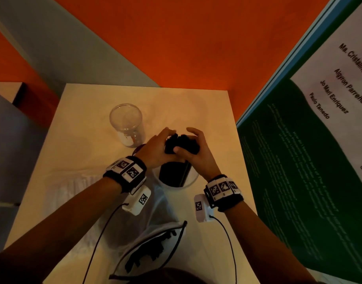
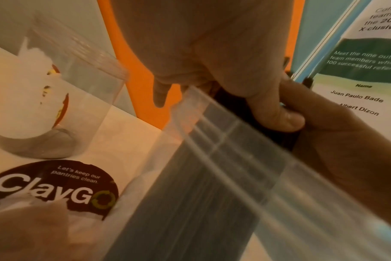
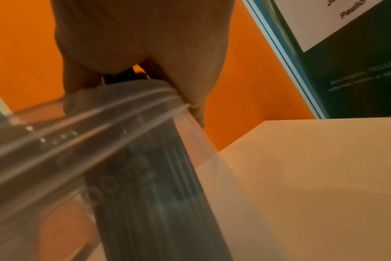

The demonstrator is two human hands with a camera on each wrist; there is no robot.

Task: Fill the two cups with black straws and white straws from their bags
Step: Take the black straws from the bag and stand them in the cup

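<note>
A bundle of black straws [image 1: 181, 143] stands upright in a clear cup [image 1: 191, 181] near the middle of the white table [image 1: 206, 111]. My left hand [image 1: 157, 144] and right hand [image 1: 193, 146] both grip the top of the bundle from either side. In the left wrist view my left thumb [image 2: 277, 116] presses the black straws [image 2: 212, 194] just above the cup rim [image 2: 223, 127]. The right wrist view shows the straws [image 3: 150, 194] through the cup wall, under my right hand [image 3: 145, 44]. A second clear cup [image 1: 125, 121] stands at the back left with no straws in it.
A clear bag [image 1: 153, 249] holding more black straws lies at the table's near edge. A crumpled clear bag [image 1: 77, 181] lies to the left, its contents hard to tell. A round ClayGo sticker [image 2: 54, 187] is on the table. A green poster board [image 1: 299, 150] stands on the right.
</note>
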